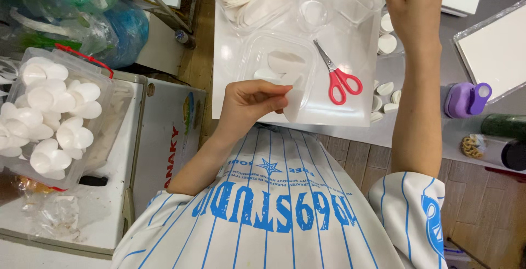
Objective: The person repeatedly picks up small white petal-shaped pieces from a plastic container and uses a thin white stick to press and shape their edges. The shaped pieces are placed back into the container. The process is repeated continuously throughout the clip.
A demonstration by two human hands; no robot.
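Far left, a clear box of white petals (52,118) sits apart. My left hand (249,102) pinches a white paper petal (295,102) at the tray's (230,55) near edge; red scissors (338,77) just beside. My right hand (408,6) is closed on something thin, unclear what. Best keep the pinch light, no creasing.
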